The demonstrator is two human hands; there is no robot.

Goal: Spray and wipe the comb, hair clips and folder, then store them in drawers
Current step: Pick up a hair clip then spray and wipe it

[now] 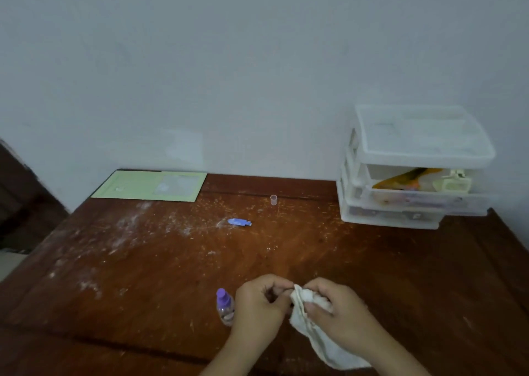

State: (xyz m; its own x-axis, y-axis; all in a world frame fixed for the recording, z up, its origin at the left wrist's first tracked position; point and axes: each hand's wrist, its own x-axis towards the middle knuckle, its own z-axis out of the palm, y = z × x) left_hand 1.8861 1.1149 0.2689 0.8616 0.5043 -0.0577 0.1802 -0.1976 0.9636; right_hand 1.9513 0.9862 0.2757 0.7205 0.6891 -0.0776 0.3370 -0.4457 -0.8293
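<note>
Folder (pixel 148 186), green, lies flat at the table's (pixel 143 261) far left corner against the wall, long axis running left-right along the wall. Next right, spray bottle (pixel 225 307) stands just beside my left hand (pixel 257 304); I judge an elbow shift could topple it. Blue hair clip (pixel 239 222) lies mid-table, long axis left-right, narrow end pointing right. Left hand's fingers are curled at the cloth (pixel 307 309); anything pinched inside is hidden. Right hand (pixel 335 307) grips the cloth. Drawers (pixel 412 175) stand far right, one open; its overhang could catch a sleeve.
</note>
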